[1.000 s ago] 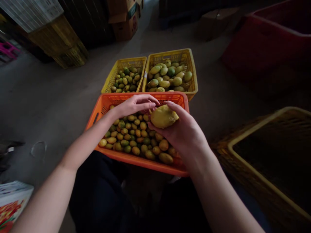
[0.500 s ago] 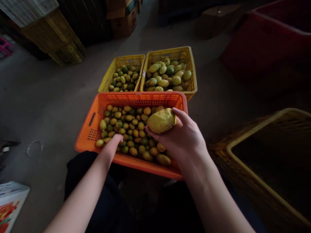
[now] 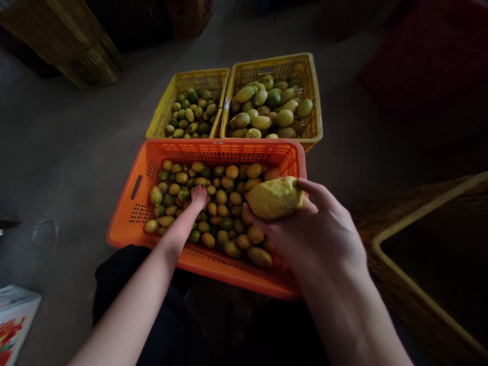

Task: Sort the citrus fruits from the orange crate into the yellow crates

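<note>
Right hand (image 3: 324, 231) has its grip wrapped round a big lumpy yellow fruit (image 3: 275, 198), held up over the orange crate (image 3: 236, 277) near its right edge. Left hand's (image 3: 199, 196) down among the small fruits (image 3: 221, 196), a bit closer to the left edge; honestly can't tell what that grip's doing. Two yellow crates (image 3: 316, 107) sit just past the far edge.

Stacked yellow crates (image 3: 72, 43), brown box (image 3: 188, 19), thin loop (image 3: 46, 221) on grey floor (image 3: 87, 137), printed package (image 3: 17, 323)

Orng crate (image 3: 236, 276) smooth plast., lg fruit (image 3: 275, 198) matt & bumpy
</note>
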The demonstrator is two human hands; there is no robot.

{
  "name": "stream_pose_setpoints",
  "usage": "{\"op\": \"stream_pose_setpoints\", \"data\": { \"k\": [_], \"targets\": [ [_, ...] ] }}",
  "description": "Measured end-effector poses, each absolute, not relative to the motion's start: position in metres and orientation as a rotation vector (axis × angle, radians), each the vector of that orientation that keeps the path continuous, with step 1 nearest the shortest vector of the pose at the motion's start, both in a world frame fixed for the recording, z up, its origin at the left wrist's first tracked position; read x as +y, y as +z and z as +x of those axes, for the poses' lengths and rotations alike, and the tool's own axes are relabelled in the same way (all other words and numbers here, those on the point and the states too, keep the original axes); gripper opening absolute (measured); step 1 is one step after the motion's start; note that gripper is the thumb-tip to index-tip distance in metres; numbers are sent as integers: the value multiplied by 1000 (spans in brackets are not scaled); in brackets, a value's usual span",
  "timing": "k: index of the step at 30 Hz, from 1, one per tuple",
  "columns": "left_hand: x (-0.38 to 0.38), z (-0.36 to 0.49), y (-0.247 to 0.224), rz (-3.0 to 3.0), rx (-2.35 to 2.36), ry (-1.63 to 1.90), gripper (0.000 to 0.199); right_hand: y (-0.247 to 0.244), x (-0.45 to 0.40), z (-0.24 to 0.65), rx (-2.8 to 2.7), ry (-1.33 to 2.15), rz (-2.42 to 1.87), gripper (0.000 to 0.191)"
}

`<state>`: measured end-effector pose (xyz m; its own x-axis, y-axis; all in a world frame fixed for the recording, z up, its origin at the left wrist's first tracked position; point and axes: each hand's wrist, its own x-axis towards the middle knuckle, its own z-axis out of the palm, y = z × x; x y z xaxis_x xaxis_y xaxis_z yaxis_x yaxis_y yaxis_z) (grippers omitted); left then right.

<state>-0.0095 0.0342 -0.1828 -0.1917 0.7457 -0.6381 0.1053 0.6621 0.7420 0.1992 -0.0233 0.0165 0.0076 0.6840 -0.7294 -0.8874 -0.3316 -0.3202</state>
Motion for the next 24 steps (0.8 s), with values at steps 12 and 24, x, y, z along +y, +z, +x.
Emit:
{"op": "stream_pose_setpoints", "data": {
  "k": [12, 24],
  "targets": [
    [86, -4, -248, 1255, 2138, 325, 37, 2, -16, 192, 202, 1724, -1002, 7],
    [116, -24, -244, 1835, 2047, -114, 61, 10, -17, 191, 284, 1660, -1040, 15]
  ]
}}
